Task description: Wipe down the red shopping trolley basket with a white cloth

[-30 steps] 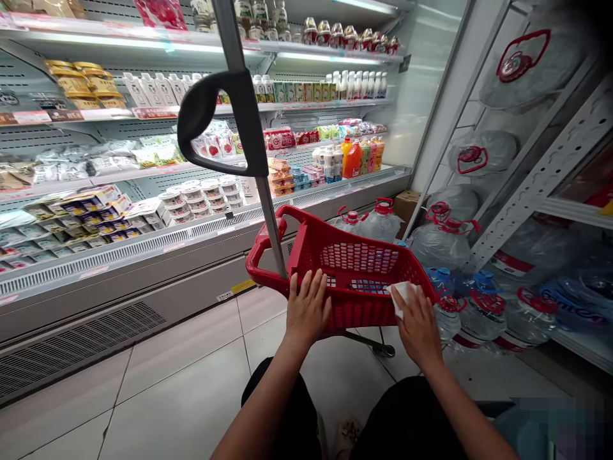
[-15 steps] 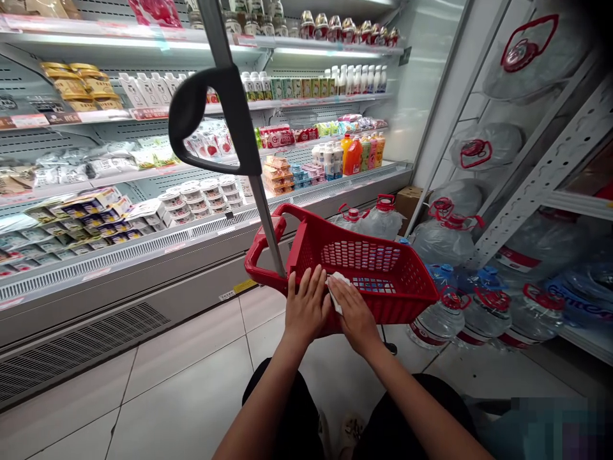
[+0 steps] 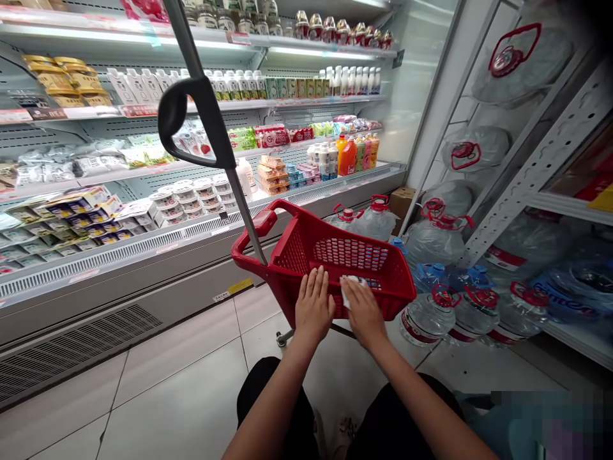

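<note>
A red plastic shopping basket (image 3: 279, 281) on wheels stands in front of me, its long grey pull handle (image 3: 218, 137) rising up to the left. My left hand (image 3: 313, 306) lies flat on the near rim, fingers stretched out and holding nothing. Just to its right, my right hand (image 3: 364, 312) presses a crumpled white wipe (image 3: 353, 279) onto the same rim. Whether the wipe is paper or cloth I cannot tell. Part of it is hidden under the fingers. The basket's mesh walls and floor show, with no goods inside.
Along the left and back runs a lit refrigerated display (image 3: 186, 252) full of dairy goods and drinks. Large water bottles (image 3: 428, 316) with red handles stand on the floor at right, beside a white metal rack (image 3: 541, 160). My knees are just below the basket.
My right hand and the wipe have slid right along the near rim, away from my left hand. The basket has shifted and turned slightly, showing a wheel below.
</note>
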The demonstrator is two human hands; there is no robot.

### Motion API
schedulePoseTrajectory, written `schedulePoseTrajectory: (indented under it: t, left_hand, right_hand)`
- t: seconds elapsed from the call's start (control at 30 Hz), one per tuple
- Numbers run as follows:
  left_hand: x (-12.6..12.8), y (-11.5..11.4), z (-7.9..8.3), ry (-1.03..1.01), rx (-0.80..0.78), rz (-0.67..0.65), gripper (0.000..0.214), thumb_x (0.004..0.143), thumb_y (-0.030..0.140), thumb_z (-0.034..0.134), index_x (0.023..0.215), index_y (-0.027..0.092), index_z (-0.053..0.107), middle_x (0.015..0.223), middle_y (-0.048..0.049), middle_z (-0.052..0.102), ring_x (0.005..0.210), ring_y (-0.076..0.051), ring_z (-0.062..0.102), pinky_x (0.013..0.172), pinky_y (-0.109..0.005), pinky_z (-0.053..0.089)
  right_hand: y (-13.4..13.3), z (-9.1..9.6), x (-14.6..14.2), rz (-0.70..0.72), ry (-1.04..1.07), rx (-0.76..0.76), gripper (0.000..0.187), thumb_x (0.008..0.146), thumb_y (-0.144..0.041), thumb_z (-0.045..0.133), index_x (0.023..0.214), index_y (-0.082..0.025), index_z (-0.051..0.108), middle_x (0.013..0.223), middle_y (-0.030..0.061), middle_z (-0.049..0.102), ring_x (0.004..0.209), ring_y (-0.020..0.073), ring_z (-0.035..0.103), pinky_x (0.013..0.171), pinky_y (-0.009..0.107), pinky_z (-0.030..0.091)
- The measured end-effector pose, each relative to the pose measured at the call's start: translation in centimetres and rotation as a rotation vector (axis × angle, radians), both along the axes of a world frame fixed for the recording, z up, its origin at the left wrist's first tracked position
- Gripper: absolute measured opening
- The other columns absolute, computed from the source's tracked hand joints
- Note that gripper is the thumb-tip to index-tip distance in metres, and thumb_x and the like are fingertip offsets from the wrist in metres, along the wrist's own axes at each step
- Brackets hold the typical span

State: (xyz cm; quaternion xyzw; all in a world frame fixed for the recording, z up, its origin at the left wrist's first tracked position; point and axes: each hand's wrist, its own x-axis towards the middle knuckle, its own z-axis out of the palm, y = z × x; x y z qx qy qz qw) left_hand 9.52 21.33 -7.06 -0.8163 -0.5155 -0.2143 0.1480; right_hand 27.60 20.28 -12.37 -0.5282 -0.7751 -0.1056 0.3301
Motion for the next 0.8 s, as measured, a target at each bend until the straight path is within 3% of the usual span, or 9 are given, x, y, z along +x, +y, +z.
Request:
schedulePoseTrajectory:
  t: [0.1, 0.17, 0.27, 0.43, 0.53, 0.63, 0.73, 0.8]
  left_hand:
    - [-0.4, 0.4, -0.4, 0.064, 0.005, -0.024, 0.07, 0.101, 0.024, 0.046, 0.167, 0.015, 0.027, 0.174, -0.0069, 0.024, 0.162, -0.023, 0.021, 0.134, -0.046, 0.02]
    - [-1.2, 1.0, -0.2, 0.079, 0.008, -0.042, 0.072, 0.1, 0.023, 0.046, 0.169, 0.018, 0.024, 0.174, -0.0047, 0.023, 0.162, -0.02, 0.021, 0.134, -0.044, 0.02]
    - [-2.4, 1.8, 0.3, 0.058, 0.009, -0.051, 0.069, 0.102, 0.024, 0.043, 0.169, 0.021, 0.024, 0.174, -0.0017, 0.025, 0.162, -0.018, 0.023, 0.134, -0.042, 0.02]
    - [-3.2, 2.7, 0.3, 0.016, -0.002, -0.032, 0.068, 0.102, 0.024, 0.042, 0.168, 0.021, 0.026, 0.174, -0.0017, 0.026, 0.161, -0.02, 0.025, 0.134, -0.044, 0.02]
    - [-3.2, 3.1, 0.1, -0.022, -0.015, -0.003, 0.068, 0.103, 0.025, 0.042, 0.168, 0.021, 0.026, 0.173, -0.0035, 0.028, 0.161, -0.021, 0.026, 0.134, -0.046, 0.02]
    - [-3.0, 3.5, 0.0, -0.068, -0.037, 0.037, 0.069, 0.103, 0.027, 0.043, 0.168, 0.017, 0.025, 0.173, -0.0076, 0.028, 0.161, -0.023, 0.024, 0.133, -0.046, 0.022]
    - [-1.8, 3.4, -0.5, -0.115, -0.058, 0.095, 0.069, 0.102, 0.03, 0.046, 0.166, 0.011, 0.029, 0.174, -0.0127, 0.026, 0.163, -0.028, 0.02, 0.132, -0.051, 0.023]
    - [-0.4, 2.6, -1.2, -0.126, -0.062, 0.094, 0.067, 0.102, 0.034, 0.049, 0.164, 0.014, 0.036, 0.174, -0.0131, 0.027, 0.163, -0.034, 0.017, 0.131, -0.058, 0.024]
  right_hand:
    - [1.5, 0.8, -3.2, 0.072, 0.021, 0.001, 0.083, 0.091, -0.005, 0.038, 0.17, -0.021, 0.019, 0.162, 0.0089, 0.049, 0.151, 0.0244, 0.043, 0.129, 0.053, 0.03]
    - [1.8, 0.7, -2.9, 0.085, 0.015, 0.004, 0.085, 0.089, -0.003, 0.038, 0.17, -0.023, 0.021, 0.161, 0.007, 0.052, 0.148, 0.0232, 0.047, 0.129, 0.052, 0.03]
    - [1.2, -0.2, 0.7, 0.048, -0.026, 0.006, 0.086, 0.087, -0.001, 0.037, 0.169, -0.026, 0.024, 0.16, 0.0043, 0.053, 0.147, 0.0217, 0.049, 0.128, 0.049, 0.031]
    - [-1.0, -2.6, 9.5, -0.082, -0.098, 0.027, 0.088, 0.087, 0.0, 0.037, 0.169, -0.03, 0.024, 0.155, 0.0016, 0.059, 0.14, 0.0202, 0.056, 0.128, 0.047, 0.031]
    - [-2.0, -3.8, 12.5, -0.119, -0.099, 0.029, 0.087, 0.087, 0.001, 0.034, 0.169, -0.03, 0.025, 0.151, 0.0017, 0.062, 0.139, 0.0211, 0.057, 0.129, 0.05, 0.029]
    - [-2.7, -4.4, 11.7, -0.144, -0.024, 0.035, 0.083, 0.089, -0.002, 0.034, 0.168, -0.027, 0.027, 0.149, 0.0051, 0.063, 0.139, 0.0232, 0.057, 0.127, 0.052, 0.034]
    - [-3.5, -4.3, 8.1, -0.16, 0.038, 0.052, 0.08, 0.093, -0.005, 0.034, 0.169, -0.026, 0.025, 0.15, 0.008, 0.062, 0.141, 0.0253, 0.055, 0.125, 0.053, 0.038]
    - [-4.4, -4.0, 5.4, -0.121, 0.037, 0.06, 0.081, 0.093, -0.004, 0.033, 0.17, -0.026, 0.02, 0.153, 0.0076, 0.059, 0.145, 0.0244, 0.053, 0.125, 0.052, 0.039]
